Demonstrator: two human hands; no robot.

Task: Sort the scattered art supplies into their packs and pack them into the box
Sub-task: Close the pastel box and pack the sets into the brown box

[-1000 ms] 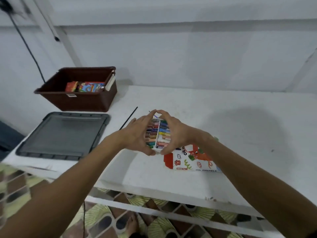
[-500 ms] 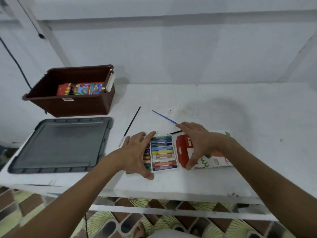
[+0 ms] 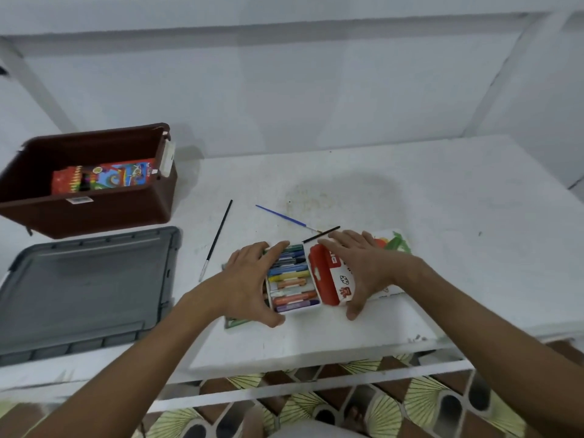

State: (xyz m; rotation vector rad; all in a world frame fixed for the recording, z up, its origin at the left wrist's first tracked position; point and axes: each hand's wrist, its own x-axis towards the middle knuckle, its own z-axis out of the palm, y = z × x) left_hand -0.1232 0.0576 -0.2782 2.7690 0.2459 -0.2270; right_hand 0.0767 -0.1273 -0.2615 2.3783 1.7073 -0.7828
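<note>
A white tray of oil pastels (image 3: 292, 281) lies on the white table near its front edge. My left hand (image 3: 249, 279) holds the tray's left part, fingers at the far edge and thumb at the near edge. A red and white pastel pack sleeve (image 3: 330, 276) lies right of the tray, its red end against it. My right hand (image 3: 366, 270) grips the sleeve from above, thumb at the near side. Back left, a brown box (image 3: 94, 213) holds a colour pencil pack (image 3: 104, 178).
A grey lid (image 3: 85, 286) lies flat in front of the brown box. Three thin brushes lie behind the tray: a black brush (image 3: 218, 238), a blue brush (image 3: 284, 218) and a short black brush (image 3: 322, 233). A green-edged flat piece (image 3: 234, 322) shows under my left wrist.
Both hands held the tray lifted; it has come down onto the table. My right hand has shifted from the tray to the sleeve, which now lies against the tray.
</note>
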